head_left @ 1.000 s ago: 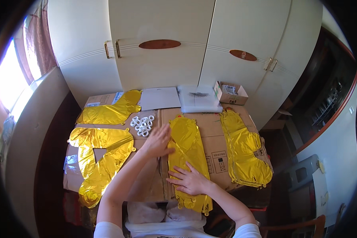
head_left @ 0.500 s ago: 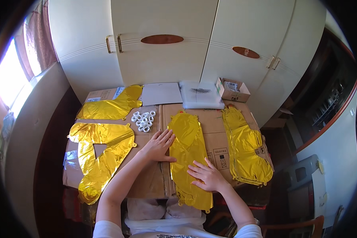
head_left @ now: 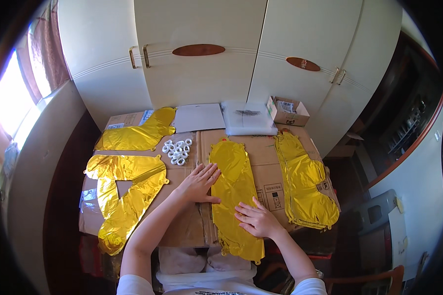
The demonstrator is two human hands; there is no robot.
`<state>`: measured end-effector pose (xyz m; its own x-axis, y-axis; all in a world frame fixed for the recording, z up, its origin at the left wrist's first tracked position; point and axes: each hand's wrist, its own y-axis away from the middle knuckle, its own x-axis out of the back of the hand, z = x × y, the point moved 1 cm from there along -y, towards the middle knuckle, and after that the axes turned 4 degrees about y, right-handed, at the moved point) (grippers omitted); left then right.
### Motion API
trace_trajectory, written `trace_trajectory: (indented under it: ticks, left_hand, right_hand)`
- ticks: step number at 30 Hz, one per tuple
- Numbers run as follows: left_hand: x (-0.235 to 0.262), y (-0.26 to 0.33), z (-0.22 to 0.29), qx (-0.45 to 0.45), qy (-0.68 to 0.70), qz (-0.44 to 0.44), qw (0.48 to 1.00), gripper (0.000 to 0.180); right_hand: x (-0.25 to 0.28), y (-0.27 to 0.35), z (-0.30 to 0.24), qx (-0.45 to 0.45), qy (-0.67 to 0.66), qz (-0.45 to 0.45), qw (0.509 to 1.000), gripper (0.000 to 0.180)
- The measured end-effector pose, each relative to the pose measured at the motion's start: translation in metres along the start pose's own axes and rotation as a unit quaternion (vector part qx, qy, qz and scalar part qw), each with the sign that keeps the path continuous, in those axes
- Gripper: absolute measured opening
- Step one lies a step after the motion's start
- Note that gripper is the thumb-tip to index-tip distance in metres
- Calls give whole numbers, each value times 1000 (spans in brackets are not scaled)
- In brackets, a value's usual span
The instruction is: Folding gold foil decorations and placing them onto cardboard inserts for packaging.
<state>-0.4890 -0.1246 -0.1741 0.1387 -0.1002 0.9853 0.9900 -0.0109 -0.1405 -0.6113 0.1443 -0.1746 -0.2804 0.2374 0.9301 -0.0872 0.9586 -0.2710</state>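
Gold foil balloon (head_left: 234, 196) lengthwise away from the person, under flat open left hand (head_left: 200, 183) and right hand (head_left: 256, 220).

A cluster of small white rings (head_left: 177, 149) lies on the flattened cardboard (head_left: 268, 169). A white sheet (head_left: 199, 117) and a clear plastic bag (head_left: 248, 118) sit side by side at the far edge. A small open box (head_left: 287, 111) stands beside them. Cream cupboard doors (head_left: 202, 64) rise behind.
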Motion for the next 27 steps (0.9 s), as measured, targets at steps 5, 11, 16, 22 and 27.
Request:
trace_trajectory:
  ticks: [5, 11, 16, 22, 27]
  left_hand:
    - [2, 0, 3, 7, -18, 9, 1000, 107]
    - [5, -4, -1, 23, -6, 0, 1000, 107]
    - [6, -11, -21, 69, 27, -32, 997, 110]
    - [17, -18, -27, 112, 20, -95, 989, 129]
    - [18, -18, -27, 115, 3, -117, 986, 138]
  right_hand:
    - [-1, 1, 0, -8, -11, 14, 1000, 33]
    - [-1, 1, 1, -15, -15, 11, 1000, 31]
    - [0, 0, 0, -21, -23, 11, 999, 29]
    - [-1, 0, 2, -22, -23, 11, 999, 29]
    - [13, -10, -3, -17, 0, -6, 1000, 26]
